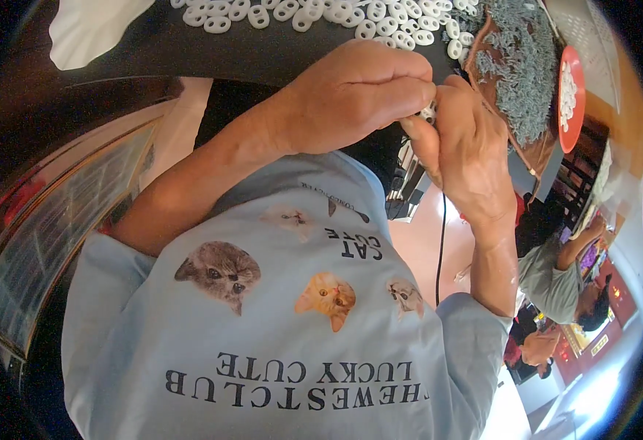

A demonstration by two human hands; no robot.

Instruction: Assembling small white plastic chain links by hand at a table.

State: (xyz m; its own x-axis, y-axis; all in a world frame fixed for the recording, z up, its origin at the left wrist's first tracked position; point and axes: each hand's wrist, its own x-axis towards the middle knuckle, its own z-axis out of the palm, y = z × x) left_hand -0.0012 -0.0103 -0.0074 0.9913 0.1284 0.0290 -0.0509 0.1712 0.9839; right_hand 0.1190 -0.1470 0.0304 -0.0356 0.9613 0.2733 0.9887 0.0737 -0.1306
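Observation:
My left hand [358,95] and my right hand [469,147] meet just in front of the table's near edge, fingertips almost touching. Between the right thumb and fingers shows part of a small white oval piece with dark holes [428,111]. The right hand is closed on it in a pinch. My left hand is also closed, its thumb and forefinger pressed together beside that piece; whatever they grip is hidden. Just beyond the hands, many white oval two-holed pieces [387,26] lie loose on the dark tabletop [262,55].
Right of the hands, a heap of small grey-blue pieces [525,81] rests on a brown sheet. Beyond it stands a red bowl [570,125] with small white pieces. A white sheet [90,29] lies far left. A black cable [441,249] hangs down. Other people [560,282] sit at right.

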